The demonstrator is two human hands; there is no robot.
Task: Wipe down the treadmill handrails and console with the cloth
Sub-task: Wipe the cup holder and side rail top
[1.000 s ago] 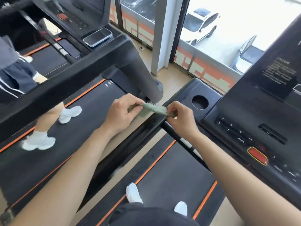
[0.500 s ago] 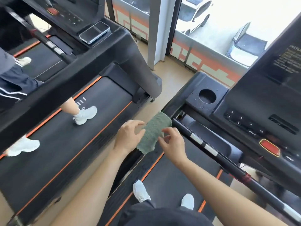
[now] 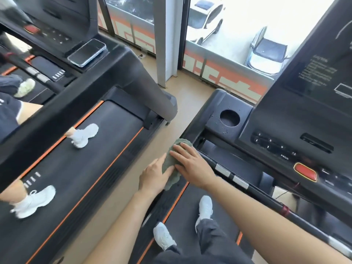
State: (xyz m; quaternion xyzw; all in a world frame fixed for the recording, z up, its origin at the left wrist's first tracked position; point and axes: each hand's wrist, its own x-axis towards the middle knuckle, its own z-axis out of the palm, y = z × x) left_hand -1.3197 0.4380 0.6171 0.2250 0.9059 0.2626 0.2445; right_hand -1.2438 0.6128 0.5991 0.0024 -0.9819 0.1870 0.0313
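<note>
Green cloth [image 3: 172, 164] is down on the left handrail [image 3: 185, 137] of the near treadmill, just this side of the cup holder [image 3: 229, 118], and both hands are on it! Right hand [image 3: 192, 164] lies flat with fingers spread, palm pressing the cloth onto the rail, not gripping it. Left hand [image 3: 154, 176] sits beside it on the left with loose, uncurled fingers, fingertips on the cloth's edge; it pins rather than grasps.

By my read the rail is only getting started. The console [image 3: 297, 119], with its number keys and the red stop button [image 3: 305, 172], rises to the right, and the crossbar [image 3: 245, 182] with its silver sensor plates runs under the right forearm, neither with any cloth on it.

Now the dangers. The cloth is bunched and part of it hangs off the rail's left side, so a hard push with flat palms could slide it over the edge into the gap between the machines. Water droplets sit around the cup holder; a dragging cloth may smear them. And once the wiping reaches the console, a heavy press could trip a key while the feet [image 3: 164, 235] stand on the belt [image 3: 190, 221].

On the far-left treadmill another person [image 3: 83, 134] is walking, a phone [image 3: 87, 52] lying on that console.
</note>
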